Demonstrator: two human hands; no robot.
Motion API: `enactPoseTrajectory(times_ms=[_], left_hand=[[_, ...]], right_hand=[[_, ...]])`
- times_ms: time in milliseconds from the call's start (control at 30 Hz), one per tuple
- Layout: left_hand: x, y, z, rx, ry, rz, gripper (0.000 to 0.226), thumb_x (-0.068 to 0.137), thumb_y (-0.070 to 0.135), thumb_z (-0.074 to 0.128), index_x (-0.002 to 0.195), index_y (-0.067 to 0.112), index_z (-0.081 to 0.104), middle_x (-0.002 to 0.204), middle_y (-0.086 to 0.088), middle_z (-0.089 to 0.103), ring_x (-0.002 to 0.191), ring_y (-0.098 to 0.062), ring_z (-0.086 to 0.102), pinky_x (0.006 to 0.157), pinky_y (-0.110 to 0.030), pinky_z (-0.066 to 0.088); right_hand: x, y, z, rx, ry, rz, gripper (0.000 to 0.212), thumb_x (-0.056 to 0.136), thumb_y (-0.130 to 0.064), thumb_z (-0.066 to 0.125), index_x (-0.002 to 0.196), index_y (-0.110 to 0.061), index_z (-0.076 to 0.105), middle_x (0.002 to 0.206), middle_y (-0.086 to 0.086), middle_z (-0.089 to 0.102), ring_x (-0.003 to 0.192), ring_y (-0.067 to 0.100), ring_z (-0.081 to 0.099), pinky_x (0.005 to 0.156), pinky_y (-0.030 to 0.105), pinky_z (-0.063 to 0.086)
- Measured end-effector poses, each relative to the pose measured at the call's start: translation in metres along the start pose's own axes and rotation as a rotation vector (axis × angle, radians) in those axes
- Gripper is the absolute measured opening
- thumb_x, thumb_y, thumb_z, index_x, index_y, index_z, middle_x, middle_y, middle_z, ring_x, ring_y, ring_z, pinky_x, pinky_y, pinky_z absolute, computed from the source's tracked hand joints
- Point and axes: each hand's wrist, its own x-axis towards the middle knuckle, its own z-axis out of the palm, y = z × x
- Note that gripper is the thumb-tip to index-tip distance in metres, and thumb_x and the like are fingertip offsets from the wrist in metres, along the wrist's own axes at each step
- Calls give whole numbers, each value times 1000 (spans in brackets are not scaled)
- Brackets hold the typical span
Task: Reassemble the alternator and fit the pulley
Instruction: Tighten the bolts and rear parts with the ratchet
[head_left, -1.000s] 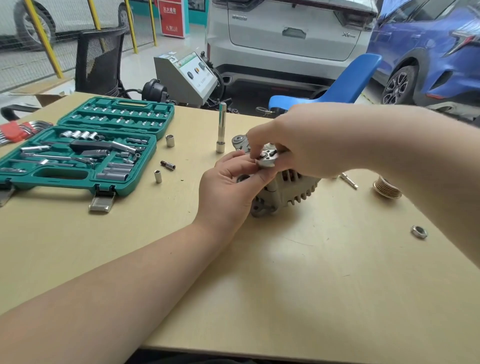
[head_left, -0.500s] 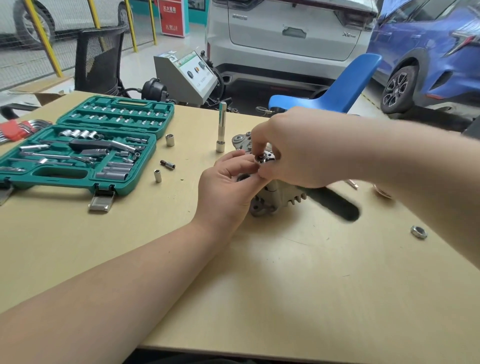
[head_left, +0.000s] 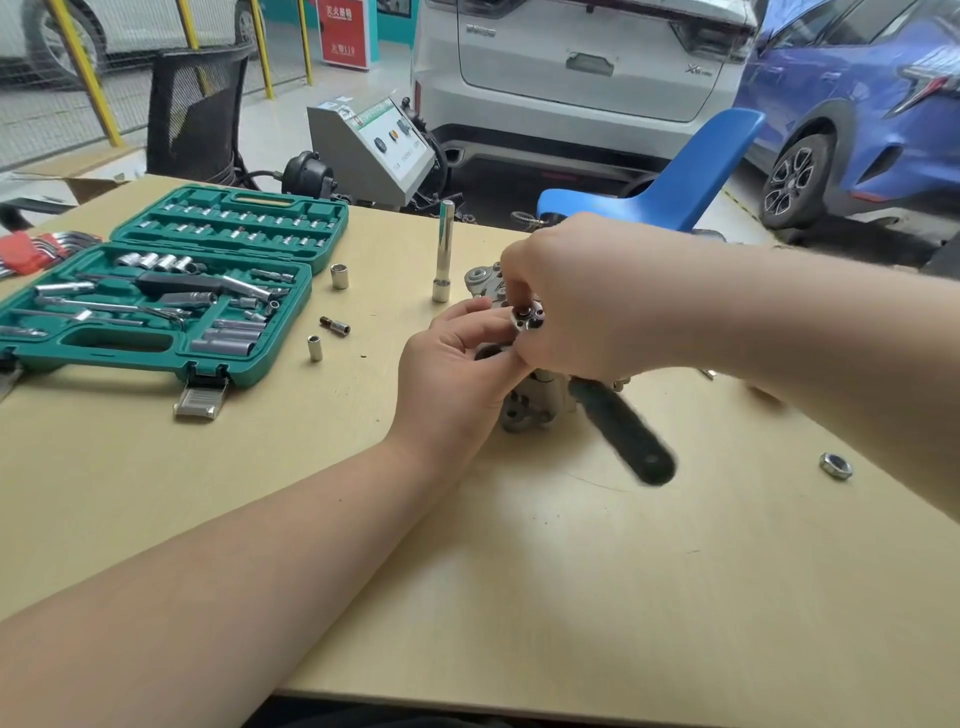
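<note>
The grey alternator stands on the wooden table, mostly covered by my hands. My left hand grips its left side, fingertips up by the top. My right hand reaches over from the right and pinches the silver ratchet head, which sits on top of the alternator. The ratchet's black handle is blurred and points toward the near right. A loose nut lies on the table at the right. The pulley is hidden behind my right forearm.
An open green socket case fills the left of the table. A tall socket stands upright behind the alternator, with short sockets and a bit nearby. A blue chair and parked cars lie beyond.
The ratchet's black handle has come into view and swung from pointing right toward the near right. My right hand has shifted slightly on the ratchet head. My left hand has stayed put.
</note>
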Motion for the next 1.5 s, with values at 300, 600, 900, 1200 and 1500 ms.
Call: enactPoseTrajectory(times_ms=[300, 600, 900, 1200, 1500], left_hand=[[-1, 1, -1, 8, -28, -14, 13, 87, 28, 91, 99, 29, 89, 114, 18, 79, 136, -15, 59, 113, -41, 49], [-1, 0, 0, -19, 24, -14, 12, 80, 24, 97, 88, 19, 88, 108, 6, 83, 133, -18, 62, 114, -46, 51], [-1, 3, 0, -22, -16, -11, 18, 85, 22, 93, 102, 18, 88, 116, 9, 81, 135, -17, 61, 116, -45, 50], [4, 12, -8, -14, -89, 22, 8, 81, 18, 93, 87, 14, 88, 120, 12, 79, 118, -5, 70, 97, -24, 58], [9, 20, -11, -21, -167, -17, 18, 82, 15, 90, 96, 5, 85, 129, 10, 77, 129, -8, 66, 116, -49, 49]], right_hand=[[2, 23, -22, -58, -98, -200, 26, 94, -39, 70, 113, -50, 57, 74, -13, 55, 68, 13, 55, 60, 37, 48], [7, 3, -8, -51, -63, -24, 19, 85, -39, 67, 99, -25, 68, 81, -3, 66, 75, 22, 65, 54, 29, 42], [7, 19, -25, -81, -146, -176, 23, 89, -42, 73, 108, -42, 61, 71, -16, 58, 66, 5, 54, 59, 31, 44], [12, 4, -14, -110, -101, -71, 22, 86, -43, 68, 98, -25, 71, 74, -4, 63, 64, 18, 56, 51, 26, 34], [18, 12, -30, -51, -264, -86, 26, 85, -55, 73, 87, -29, 74, 62, -15, 70, 54, 2, 61, 48, 20, 38]])
